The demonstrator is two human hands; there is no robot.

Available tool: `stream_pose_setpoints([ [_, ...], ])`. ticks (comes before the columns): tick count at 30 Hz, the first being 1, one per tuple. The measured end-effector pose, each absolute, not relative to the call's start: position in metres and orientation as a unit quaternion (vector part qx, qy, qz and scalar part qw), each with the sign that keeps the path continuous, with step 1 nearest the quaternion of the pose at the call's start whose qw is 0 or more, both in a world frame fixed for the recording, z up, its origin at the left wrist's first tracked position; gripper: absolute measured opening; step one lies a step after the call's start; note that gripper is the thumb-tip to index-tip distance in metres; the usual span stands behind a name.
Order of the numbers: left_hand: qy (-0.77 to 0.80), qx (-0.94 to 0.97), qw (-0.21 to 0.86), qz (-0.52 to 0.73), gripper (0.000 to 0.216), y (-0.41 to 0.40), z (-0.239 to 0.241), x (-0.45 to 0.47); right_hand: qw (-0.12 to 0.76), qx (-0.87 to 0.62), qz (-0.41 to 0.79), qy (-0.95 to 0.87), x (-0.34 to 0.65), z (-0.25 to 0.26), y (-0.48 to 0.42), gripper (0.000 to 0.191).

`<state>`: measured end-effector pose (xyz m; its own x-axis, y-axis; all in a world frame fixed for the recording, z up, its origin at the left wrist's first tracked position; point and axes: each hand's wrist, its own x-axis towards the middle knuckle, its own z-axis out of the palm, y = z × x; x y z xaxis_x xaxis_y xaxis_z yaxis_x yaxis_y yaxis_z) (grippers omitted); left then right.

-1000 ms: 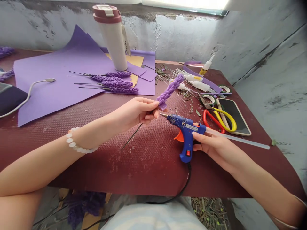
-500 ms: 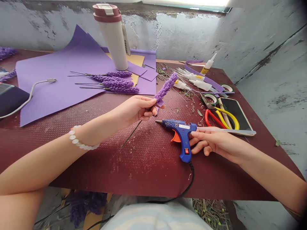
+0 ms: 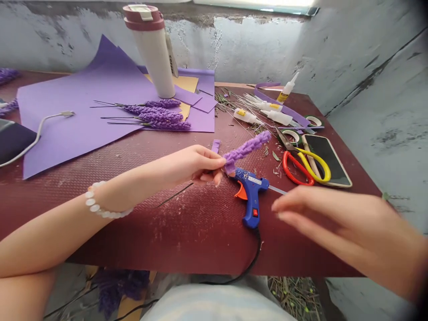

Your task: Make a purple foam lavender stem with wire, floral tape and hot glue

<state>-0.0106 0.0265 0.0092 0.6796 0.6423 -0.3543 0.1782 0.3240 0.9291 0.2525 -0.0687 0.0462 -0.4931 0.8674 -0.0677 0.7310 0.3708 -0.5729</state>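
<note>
My left hand pinches the base of a purple foam lavender sprig on a thin dark wire stem; the sprig points right, over the nose of the blue glue gun. The gun lies on the dark red table with its black cord running off the front edge. My right hand hovers just right of the gun, fingers stretched out and holding nothing. A small purple foam strip lies behind my left fingers.
Finished lavender sprigs rest on purple foam sheets beside a white tumbler. Scissors with red and yellow handles, a phone, tape rolls and glue bottles crowd the right side. A wall is close on the right.
My right hand let go of the glue gun, which now lies on the table, and lifted away to the right. My left hand tipped the sprig lower and rightward.
</note>
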Motion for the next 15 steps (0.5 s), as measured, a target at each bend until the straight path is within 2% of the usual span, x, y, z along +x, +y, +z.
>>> stream_pose_setpoints([
  [2,0.349,0.605,0.705,0.12,0.039,0.021,0.011,-0.01,0.192,-0.442,0.024,-0.876,0.238,0.049,-0.05,0.018],
  [4,0.343,0.635,0.686,0.095,0.041,0.017,0.014,-0.009,0.169,-0.368,-0.094,-0.909,0.224,0.047,-0.029,0.019],
  [6,0.354,0.649,0.668,0.086,0.042,0.013,0.018,-0.008,0.1,-0.325,-0.096,-0.936,0.214,0.042,-0.011,0.024],
  [9,0.38,0.648,0.656,0.079,0.042,0.01,0.024,-0.005,0.023,-0.329,-0.013,-0.944,0.209,0.038,0.004,0.022],
  [12,0.393,0.637,0.66,0.065,0.042,0.01,0.027,-0.003,0.008,-0.334,0.07,-0.94,0.212,0.041,0.007,0.021],
  [15,0.384,0.636,0.666,0.065,0.041,0.011,0.026,-0.003,0.021,-0.338,0.089,-0.937,0.213,0.045,0.007,0.02],
])
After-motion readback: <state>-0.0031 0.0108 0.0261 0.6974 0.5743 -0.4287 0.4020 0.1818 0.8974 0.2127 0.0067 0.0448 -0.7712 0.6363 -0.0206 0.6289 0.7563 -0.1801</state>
